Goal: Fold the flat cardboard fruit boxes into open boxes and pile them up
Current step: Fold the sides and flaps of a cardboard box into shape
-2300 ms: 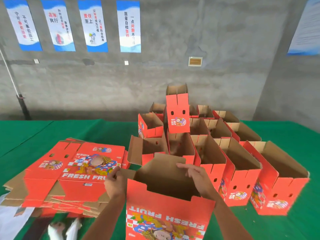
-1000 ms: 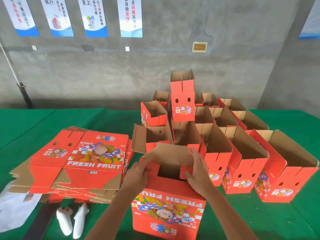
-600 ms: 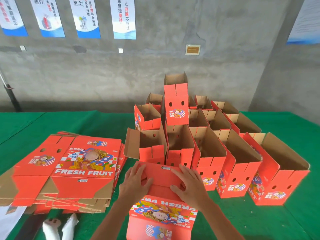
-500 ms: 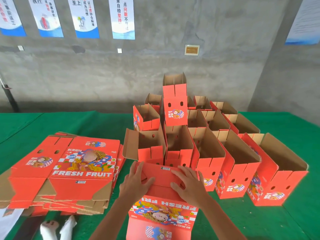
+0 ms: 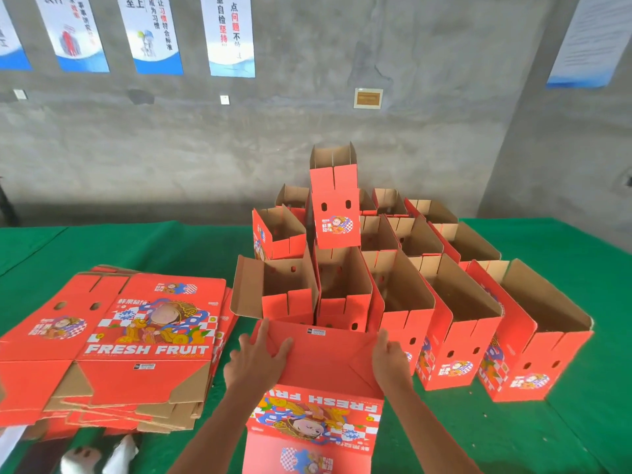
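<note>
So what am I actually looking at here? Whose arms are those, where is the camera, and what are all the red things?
There is no machine: a person works with bare hands, and the one camera sits on their head, looking forward and down. That is why two forearms reach in from the bottom.

The left hand and right hand lie with fingers spread on the folded bottom flaps of a red fruit box, which stands upside down; its "FRESH FRUIT" print reads inverted. Neither hand has a closed grip; they press on the cardboard.

The table is covered in green cloth. On the left lies a stack of flat boxes not yet folded. Behind and to the right stand finished open boxes in rows, with one box perched upright on top. Posters hang on the grey wall.
</note>
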The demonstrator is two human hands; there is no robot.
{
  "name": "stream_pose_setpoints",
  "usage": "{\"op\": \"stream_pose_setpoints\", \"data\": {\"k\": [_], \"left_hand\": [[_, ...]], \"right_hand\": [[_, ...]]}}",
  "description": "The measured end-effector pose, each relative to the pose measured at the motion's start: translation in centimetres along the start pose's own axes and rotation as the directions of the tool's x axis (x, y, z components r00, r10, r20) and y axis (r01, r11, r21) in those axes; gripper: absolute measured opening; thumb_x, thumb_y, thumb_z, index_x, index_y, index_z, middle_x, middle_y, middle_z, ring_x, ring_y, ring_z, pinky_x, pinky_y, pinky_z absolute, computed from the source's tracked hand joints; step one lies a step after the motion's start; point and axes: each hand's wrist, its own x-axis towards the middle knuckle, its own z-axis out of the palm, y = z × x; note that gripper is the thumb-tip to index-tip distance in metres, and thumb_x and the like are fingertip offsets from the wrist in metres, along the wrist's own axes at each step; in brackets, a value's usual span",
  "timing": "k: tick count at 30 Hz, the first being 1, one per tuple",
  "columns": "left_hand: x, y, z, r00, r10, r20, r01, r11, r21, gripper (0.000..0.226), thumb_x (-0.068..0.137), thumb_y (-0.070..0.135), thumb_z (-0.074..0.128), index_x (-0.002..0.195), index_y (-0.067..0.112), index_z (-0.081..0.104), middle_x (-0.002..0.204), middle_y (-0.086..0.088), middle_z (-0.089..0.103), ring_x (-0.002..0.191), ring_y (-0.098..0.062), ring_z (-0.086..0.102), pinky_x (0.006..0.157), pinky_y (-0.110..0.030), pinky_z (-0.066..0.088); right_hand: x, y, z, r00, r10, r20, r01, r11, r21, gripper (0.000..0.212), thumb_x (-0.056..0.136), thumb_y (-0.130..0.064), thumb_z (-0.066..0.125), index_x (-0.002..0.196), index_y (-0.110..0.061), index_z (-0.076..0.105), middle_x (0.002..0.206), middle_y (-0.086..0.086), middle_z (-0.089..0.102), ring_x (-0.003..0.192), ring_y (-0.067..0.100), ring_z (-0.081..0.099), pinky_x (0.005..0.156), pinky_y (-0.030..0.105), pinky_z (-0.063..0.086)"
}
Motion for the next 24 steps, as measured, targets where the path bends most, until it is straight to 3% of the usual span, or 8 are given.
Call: {"op": "stream_pose_setpoints", "data": {"k": [3,5,8,13,15,17,21,24], "left_hand": [[0.8,-0.3,0.0,1.000,0.004,0.024,-0.004,1.000,0.005,0.086,0.084,0.090,0.021,0.156,0.047,0.002,0.147,-0.008,0.041,0.126,-0.036,0.055,0.100,-0.052,0.048],[1.1,-0.6,0.1,1.000,0.008,0.029,-0.008,1.000,0.002,0.088,0.082,0.091,0.021,0.156,0.046,0.003,0.147,-0.007,0.043,0.127,-0.035,0.056,0.101,-0.052,0.048],[1.5,-1.3,0.3,0.999,0.032,0.017,-0.031,0.999,-0.014,0.090,0.079,0.093,0.018,0.155,0.047,0.003,0.144,-0.008,0.046,0.126,-0.033,0.057,0.101,-0.053,0.049],[1.7,-2.4,-0.5,0.998,0.044,0.040,-0.043,0.999,-0.031,0.092,0.079,0.094,0.021,0.156,0.047,0.002,0.143,-0.010,0.047,0.125,-0.034,0.057,0.102,-0.054,0.050],[1.5,-2.7,-0.6,0.997,0.058,0.043,-0.056,0.997,-0.052,0.093,0.078,0.094,0.023,0.156,0.047,0.002,0.144,-0.009,0.047,0.125,-0.033,0.058,0.101,-0.053,0.051],[0.9,-2.9,-1.1,0.997,0.062,0.051,-0.058,0.996,-0.063,0.094,0.078,0.094,0.023,0.156,0.047,0.002,0.145,-0.009,0.046,0.126,-0.033,0.057,0.100,-0.052,0.052],[0.2,-4.0,-2.2,0.996,0.063,0.069,-0.058,0.995,-0.083,0.094,0.078,0.094,0.025,0.157,0.048,0.004,0.146,-0.010,0.046,0.128,-0.034,0.056,0.101,-0.050,0.050],[0.7,-5.0,-3.7,0.994,0.076,0.082,-0.063,0.986,-0.154,0.090,0.083,0.088,0.034,0.158,0.040,0.018,0.148,-0.009,0.050,0.128,-0.031,0.057,0.102,-0.046,0.048]], "right_hand": [[-0.7,1.2,-0.9,0.887,0.369,0.278,-0.421,0.894,0.154,0.064,0.109,-0.056,0.025,0.115,-0.004,0.062,0.113,0.021,0.069,0.105,0.034,0.068,0.092,0.044,0.059],[-1.1,2.7,-1.5,0.801,0.455,0.390,-0.497,0.868,0.007,0.057,0.106,-0.055,0.037,0.113,-0.005,0.063,0.105,0.014,0.070,0.089,0.024,0.068,0.073,0.032,0.061],[-1.1,4.3,-2.1,0.716,0.513,0.474,-0.517,0.845,-0.134,0.057,0.104,-0.050,0.045,0.114,0.003,0.064,0.094,0.014,0.069,0.067,0.018,0.059,0.056,0.021,0.052],[-1.7,3.4,-2.4,0.736,0.433,0.521,-0.435,0.892,-0.126,0.024,0.106,-0.022,0.041,0.111,-0.007,0.059,0.100,0.011,0.073,0.055,0.014,0.062,0.053,0.018,0.051],[-2.2,3.3,-2.4,0.729,0.411,0.547,-0.431,0.897,-0.099,0.021,0.104,-0.014,0.040,0.114,-0.004,0.055,0.114,0.016,0.069,0.058,0.015,0.063,0.055,0.019,0.053],[-3.0,3.5,-2.6,0.731,0.391,0.559,-0.446,0.894,-0.042,0.017,0.102,-0.007,0.038,0.117,-0.007,0.046,0.114,0.017,0.064,0.061,0.014,0.058,0.055,0.020,0.052],[-4.2,4.4,-2.7,0.703,0.367,0.610,-0.484,0.874,0.032,0.025,0.107,-0.020,0.042,0.126,-0.017,0.059,0.080,0.008,0.064,0.054,0.010,0.046,0.048,0.018,0.040],[-4.4,2.9,-3.6,0.663,0.361,0.655,-0.455,0.890,-0.031,0.028,0.107,-0.020,0.040,0.127,-0.022,0.060,0.089,0.012,0.070,0.049,0.007,0.036,0.046,0.016,0.031]]}}
